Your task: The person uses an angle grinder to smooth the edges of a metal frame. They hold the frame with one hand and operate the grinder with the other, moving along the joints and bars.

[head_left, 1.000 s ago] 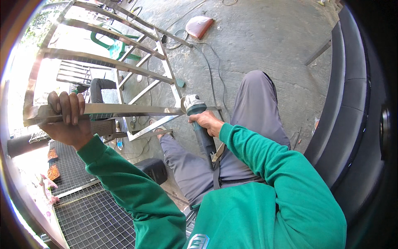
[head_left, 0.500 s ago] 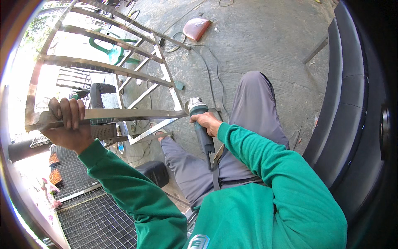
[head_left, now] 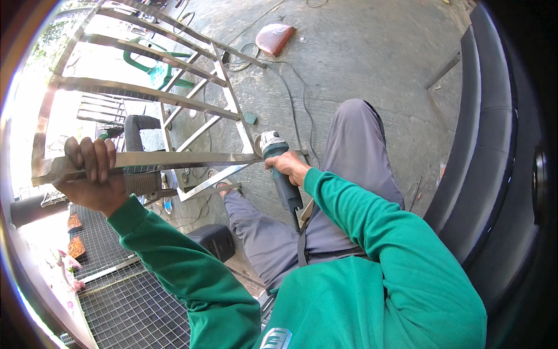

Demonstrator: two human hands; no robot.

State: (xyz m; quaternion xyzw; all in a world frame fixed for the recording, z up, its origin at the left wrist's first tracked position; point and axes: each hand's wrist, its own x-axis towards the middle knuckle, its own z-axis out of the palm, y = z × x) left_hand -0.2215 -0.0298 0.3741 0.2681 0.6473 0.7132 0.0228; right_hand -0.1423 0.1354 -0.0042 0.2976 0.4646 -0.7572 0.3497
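My left hand (head_left: pixel 97 174) is wrapped round the left end of the nearest bar of a welded metal frame (head_left: pixel 189 159) with several crossbars. At the right end of that same bar, my right hand (head_left: pixel 290 167) grips a dark green angle grinder (head_left: pixel 285 189) round its body, just behind the silver gear head. The disc side of the grinder faces the corner of the frame, and whether it touches the metal I cannot tell. From the grinder's tail a dark cord runs down toward my lap.
A black padded seat (head_left: pixel 488 134) stands along the right. On the concrete floor (head_left: pixel 372 58) lie cables and a pink-and-red block (head_left: pixel 275 38). Wire mesh (head_left: pixel 136 299) is at lower left, near a black box (head_left: pixel 214 241). A green plastic chair (head_left: pixel 160 72) and another person's leg (head_left: pixel 138 136) show beyond the frame.
The metal frame and my left hand have shifted slightly to the left. The grinder's head has moved a little up and left with my right hand.
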